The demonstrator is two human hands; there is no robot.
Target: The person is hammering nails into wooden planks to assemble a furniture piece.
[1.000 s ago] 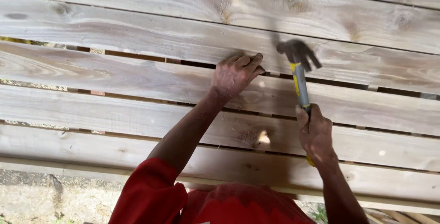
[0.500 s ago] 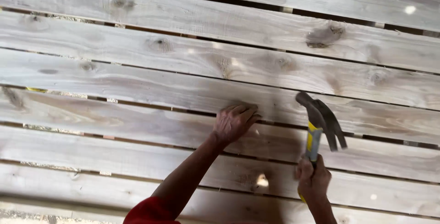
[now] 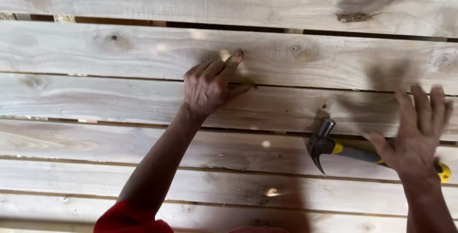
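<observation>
A view from a head camera looks down on a surface of pale, weathered wooden planks (image 3: 119, 94) running side to side, with narrow dark gaps between them and several brown knots, the largest a dark knot (image 3: 365, 1) near the top right. The person's left hand (image 3: 210, 85) reaches up from the bottom centre on a bare forearm, with a red sleeve (image 3: 126, 218) showing at the lower edge. This hand rests against the boards where two planks meet; its fingers are loosely curled, with the forefinger stretched upward and the thumb pointing right along the gap. Whether anything small is pinched between the fingertips cannot be told. The right hand (image 3: 415, 128) is at the right edge, blurred, wide open with all fingers spread and pointing up, gripping nothing. Just under its palm lies a claw hammer (image 3: 353, 153), resting flat on the planks. Its dark metal head (image 3: 320, 144) points left, with the curved claw turned downward, and its grey and yellow handle runs to the right, passing beneath the open hand so that the yellow end (image 3: 444, 172) shows beyond the wrist. It cannot be told whether the palm touches the handle. The hammer head sits well to the right of and below the left hand. A few small bright spots of sunlight dot the lower boards.
</observation>
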